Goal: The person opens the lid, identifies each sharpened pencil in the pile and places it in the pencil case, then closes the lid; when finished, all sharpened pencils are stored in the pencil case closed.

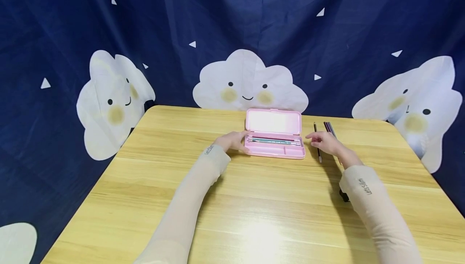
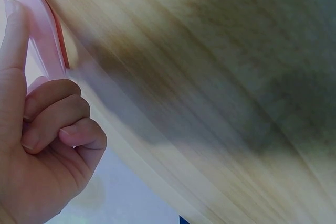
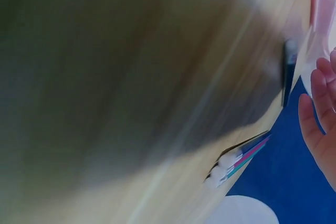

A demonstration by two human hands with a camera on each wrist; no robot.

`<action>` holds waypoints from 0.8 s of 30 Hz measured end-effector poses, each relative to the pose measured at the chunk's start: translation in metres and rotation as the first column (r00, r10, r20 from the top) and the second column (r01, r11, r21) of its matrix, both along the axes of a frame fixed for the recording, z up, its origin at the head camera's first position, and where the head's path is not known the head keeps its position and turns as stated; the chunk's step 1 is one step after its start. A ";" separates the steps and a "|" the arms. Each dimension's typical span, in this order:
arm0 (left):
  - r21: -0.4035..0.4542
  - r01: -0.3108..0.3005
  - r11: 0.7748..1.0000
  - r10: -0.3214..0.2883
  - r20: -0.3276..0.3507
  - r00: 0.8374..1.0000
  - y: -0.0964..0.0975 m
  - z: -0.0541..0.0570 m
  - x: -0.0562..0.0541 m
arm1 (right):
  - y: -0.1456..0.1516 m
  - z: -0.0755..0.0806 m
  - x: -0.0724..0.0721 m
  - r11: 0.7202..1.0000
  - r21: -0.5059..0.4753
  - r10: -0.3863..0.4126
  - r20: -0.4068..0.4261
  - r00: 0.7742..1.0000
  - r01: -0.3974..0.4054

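A pink pencil case (image 1: 267, 151) lies with its lid (image 1: 274, 121) raised at the back of the table. Several pencils (image 1: 274, 140) fill its long rear compartment; its front compartments show bare pink. My left hand (image 1: 232, 141) holds the case's left end between thumb and forefinger, the other fingers folded in the left wrist view. Just right of the case, my right hand (image 1: 325, 142) hovers with loosely bent fingers and nothing in them. Below it lies a single dark pencil (image 1: 320, 157), also visible in the right wrist view (image 3: 288, 72).
Several more pencils (image 3: 252, 153) lie together to the right of the single one, partly covered by my right hand in the head view. A small black object (image 1: 344, 195) shows beside my right sleeve. Behind the wooden table (image 1: 232, 207) hangs a blue cloud-patterned curtain (image 1: 232, 9).
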State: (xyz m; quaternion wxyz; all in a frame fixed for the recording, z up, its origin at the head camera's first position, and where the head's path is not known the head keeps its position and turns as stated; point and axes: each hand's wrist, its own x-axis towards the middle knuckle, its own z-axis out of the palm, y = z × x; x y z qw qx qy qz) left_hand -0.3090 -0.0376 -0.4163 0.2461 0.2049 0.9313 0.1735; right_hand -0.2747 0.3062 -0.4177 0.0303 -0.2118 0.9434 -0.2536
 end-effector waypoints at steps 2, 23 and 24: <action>-0.003 0.000 1.000 0.000 0.000 1.000 0.000 0.000 0.000 | 0.004 -0.003 0.000 1.000 -0.001 -0.007 -0.002 1.000 0.007; 0.015 0.012 1.000 -0.013 0.007 1.000 -0.002 0.003 0.002 | 0.020 -0.005 0.006 0.995 0.052 -0.084 0.079 0.993 0.080; 0.014 0.011 1.000 -0.011 0.009 1.000 -0.001 0.003 0.002 | 0.020 -0.006 0.006 0.994 0.064 -0.091 0.093 0.992 0.085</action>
